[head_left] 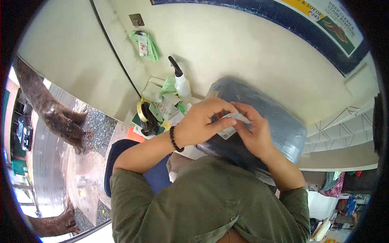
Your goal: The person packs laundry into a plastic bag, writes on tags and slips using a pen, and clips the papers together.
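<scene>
A small whitish slip with some print on it [227, 133] is pinched between my two hands, above a large dark blue-grey bundle wrapped in clear plastic [267, 109]. My left hand [199, 121], with a black beaded bracelet at the wrist, grips the slip between thumb and fingers. On the other side, my right hand [257, 133] also has its fingers closed on it. Whether the slip is paper or plastic I cannot tell. My hands and forearms hide part of the bundle.
Left of the bundle stand a white spray bottle with a black trigger [182, 85], a yellow tape roll [142, 110] and several papers [168, 108]. Green bags [149, 45] hang from a wall hook. A blue seat [156, 178] is by my left elbow.
</scene>
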`<state>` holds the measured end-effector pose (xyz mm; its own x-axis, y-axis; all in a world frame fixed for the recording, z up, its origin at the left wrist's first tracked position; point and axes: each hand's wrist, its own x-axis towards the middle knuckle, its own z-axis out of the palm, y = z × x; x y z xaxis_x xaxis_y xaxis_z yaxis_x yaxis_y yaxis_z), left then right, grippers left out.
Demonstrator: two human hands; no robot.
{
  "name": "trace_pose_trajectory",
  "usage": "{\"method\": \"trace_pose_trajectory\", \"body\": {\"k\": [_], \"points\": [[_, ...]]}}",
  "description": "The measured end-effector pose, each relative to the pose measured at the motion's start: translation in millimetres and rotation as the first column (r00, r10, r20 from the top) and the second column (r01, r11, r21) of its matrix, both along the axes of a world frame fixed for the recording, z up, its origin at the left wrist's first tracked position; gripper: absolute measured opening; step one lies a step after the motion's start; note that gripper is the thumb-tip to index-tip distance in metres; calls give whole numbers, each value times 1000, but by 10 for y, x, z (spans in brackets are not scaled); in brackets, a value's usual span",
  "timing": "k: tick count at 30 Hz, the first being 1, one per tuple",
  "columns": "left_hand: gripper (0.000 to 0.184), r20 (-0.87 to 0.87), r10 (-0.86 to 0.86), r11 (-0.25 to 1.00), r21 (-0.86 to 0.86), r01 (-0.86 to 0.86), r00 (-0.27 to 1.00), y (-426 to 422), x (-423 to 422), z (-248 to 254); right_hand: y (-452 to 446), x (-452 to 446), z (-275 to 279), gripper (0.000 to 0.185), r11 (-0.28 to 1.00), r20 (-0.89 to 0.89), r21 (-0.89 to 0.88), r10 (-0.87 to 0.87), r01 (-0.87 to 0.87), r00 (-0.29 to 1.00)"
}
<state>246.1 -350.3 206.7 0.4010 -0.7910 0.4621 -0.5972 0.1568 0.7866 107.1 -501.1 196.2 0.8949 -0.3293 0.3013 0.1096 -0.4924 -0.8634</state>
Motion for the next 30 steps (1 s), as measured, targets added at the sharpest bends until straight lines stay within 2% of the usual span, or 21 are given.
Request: {"method": "trace_pose_trajectory", "body": {"k": [1, 2, 4, 5, 6, 7, 8, 10, 11, 12, 15, 16, 19, 22, 23, 26, 29, 30], "points": [[15, -9, 30, 999, -28, -31, 999, -14, 30, -31, -82, -35, -19, 47, 994, -22, -87, -71, 69, 997], [13, 84, 160, 987, 21, -162, 984, 33, 185, -93, -161, -77, 3, 47, 975, -39, -173, -146, 137, 989], [15, 477, 349, 888, 106, -447, 807, 198, 684, -281, -421, -159, -110, 49, 926, -28, -275, -276, 258, 961], [12, 590, 396, 756, 226, -615, 703, 326, 955, -529, -517, -183, -170, 50, 913, -63, -259, -340, 314, 938], [14, 720, 400, 621, 242, -745, 567, 454, 1221, -874, -600, -217, -207, 51, 896, -99, -248, -402, 369, 910], [16, 773, 282, 475, 401, -783, 568, 575, 1448, -1183, -661, -247, -212, 52, 873, -133, -239, -463, 425, 876], [18, 802, 155, 297, 520, -801, 577, 673, 1639, -1478, -690, -268, -164, 53, 870, -238, -285, -470, 401, 850], [22, 744, -124, 132, 669, -732, 657, 829, 1860, -2072, -732, -304, -281, 52, 822, -153, -368, -515, 435, 843], [21, 763, -129, 126, 646, -753, 633, 885, 1847, -2264, -745, -314, -361, 52, 795, -112, -405, -532, 451, 839], [21, 783, -133, 119, 622, -774, 608, 928, 1824, -2400, -756, -323, -408, 49, 805, -37, -342, -528, 486, 848], [20, 775, -326, 237, 621, -747, 541, 1005, 1857, -2553, -816, -354, -492, 45, 818, 64, -206, -537, 538, 841], [19, 803, -386, 317, 577, -753, 453, 1060, 1850, -2569, -829, -354, -525, 44, 820, 58, -163, -548, 549, 835], [21, 741, -462, 329, 653, -682, 487, 1078, 1919, -2537, -870, -331, -614, 39, 826, 71, -90, -552, 556, 831], [22, 788, -392, 539, 615, -576, 475, 1167, 1989, -2471, -881, -309, -665, 36, 834, 126, -103, -530, 543, 838], [20, 814, -333, 575, 576, -581, 476, 1195, 2008, -2448, -868, -323, -662, 36, 835, 126, -95, -530, 542, 838], [15, 868, -184, 674, 453, -583, 462, 1233, 1828, -1922, -839, -340, -602, 35, 834, 108, -65, -541, 549, 834], [17, 880, -55, 624, 399, -671, 472, 1220, 1680, -1516, -809, -338, -564, 33, 820, 146, -113, -545, 561, 825], [17, 840, 118, 586, 372, -720, 530, 1152, 1577, -1357, -799, -324, -550, 31, 811, 173, -140, -544, 567, 821]]}}
